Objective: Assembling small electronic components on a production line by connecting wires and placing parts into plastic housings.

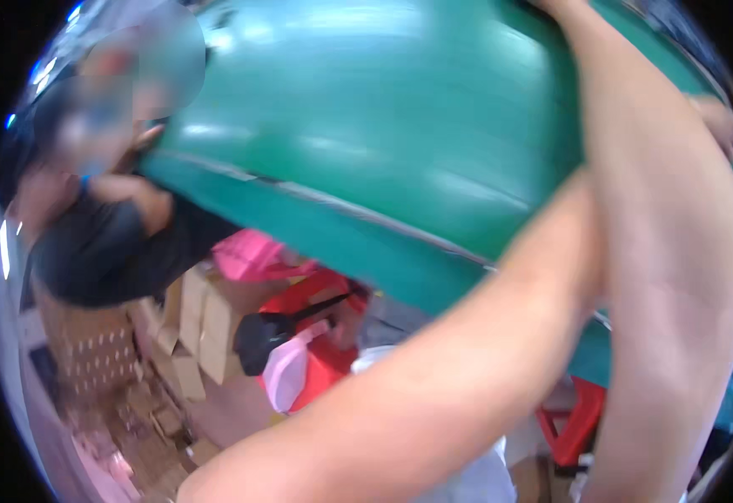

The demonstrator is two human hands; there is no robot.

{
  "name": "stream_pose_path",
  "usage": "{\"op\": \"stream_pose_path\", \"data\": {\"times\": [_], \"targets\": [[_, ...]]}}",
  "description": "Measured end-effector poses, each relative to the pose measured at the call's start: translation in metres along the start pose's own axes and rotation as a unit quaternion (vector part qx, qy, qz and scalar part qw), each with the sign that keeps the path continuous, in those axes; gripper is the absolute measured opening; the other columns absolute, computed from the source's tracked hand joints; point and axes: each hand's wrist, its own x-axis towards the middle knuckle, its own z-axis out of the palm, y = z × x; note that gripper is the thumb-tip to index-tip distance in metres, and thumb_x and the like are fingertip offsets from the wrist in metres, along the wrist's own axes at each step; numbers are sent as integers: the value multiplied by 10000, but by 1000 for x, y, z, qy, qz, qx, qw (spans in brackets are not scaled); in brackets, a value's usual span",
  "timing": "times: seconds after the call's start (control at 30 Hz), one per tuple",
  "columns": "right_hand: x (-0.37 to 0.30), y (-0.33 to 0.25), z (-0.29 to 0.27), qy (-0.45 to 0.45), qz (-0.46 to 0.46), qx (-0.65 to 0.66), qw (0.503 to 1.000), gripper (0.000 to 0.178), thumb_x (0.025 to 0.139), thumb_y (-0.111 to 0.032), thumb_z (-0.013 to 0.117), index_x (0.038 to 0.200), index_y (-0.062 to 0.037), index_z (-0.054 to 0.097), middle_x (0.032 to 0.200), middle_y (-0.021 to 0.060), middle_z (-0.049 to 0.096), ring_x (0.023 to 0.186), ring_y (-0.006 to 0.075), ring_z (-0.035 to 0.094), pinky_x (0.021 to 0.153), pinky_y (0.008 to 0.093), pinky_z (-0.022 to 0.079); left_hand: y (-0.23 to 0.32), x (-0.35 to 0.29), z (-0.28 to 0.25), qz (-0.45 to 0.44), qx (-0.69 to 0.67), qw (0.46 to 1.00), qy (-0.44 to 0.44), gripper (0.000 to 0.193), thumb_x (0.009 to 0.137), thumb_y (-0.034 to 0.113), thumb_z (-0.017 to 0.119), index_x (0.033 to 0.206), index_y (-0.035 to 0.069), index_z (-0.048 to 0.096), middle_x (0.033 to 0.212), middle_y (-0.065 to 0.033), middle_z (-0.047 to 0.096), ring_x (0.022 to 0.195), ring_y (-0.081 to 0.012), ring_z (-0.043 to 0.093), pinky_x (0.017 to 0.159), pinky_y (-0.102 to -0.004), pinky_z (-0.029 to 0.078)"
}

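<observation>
My two bare forearms cross over a green-topped work table [366,126]. The right forearm [660,210] lies on top and runs to the upper edge, where the hand passes out of the picture. Beneath it, my left forearm [434,386] slants up and to the right. A hand [723,127] shows past the right forearm, in line with the left one, and appears to be my left hand. It is over the table's right end, blurred, with its fingers too unclear to read. Nothing held can be made out.
At the far left, a person in a dark sleeve [106,251] is beside the table. Below the table edge are a pink bag [253,256], a black bag [264,342], red stools [580,423] and open cardboard boxes [207,327].
</observation>
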Motion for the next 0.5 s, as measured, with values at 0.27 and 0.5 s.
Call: {"op": "stream_pose_path", "data": {"times": [0.27, 0.5], "targets": [[-55, 14, -12, -23, -1, -10, 1000, 340, 782, -328, 678, 994, -85, 786, 935, 171, 758, 874, 307, 733, 821, 442, 572, -10, -39, -62, -154, -236, 957, -65, 518, 1025, 409, 556, 569, 217, 403, 518, 38, 370, 429, -100, 306, 384, -261, 214], [-93, 30, -51, -48, 26, -21, 998, 317, 803, -295, 671, 1005, -75, 776, 934, 163, 753, 864, 290, 726, 811, 428, 569, -19, -32, -50, -189, -199, 961, -14, 540, 999, 355, 632, 544, 224, 372, 484, 57, 353, 374, -42, 265, 319, -199, 153]]}}
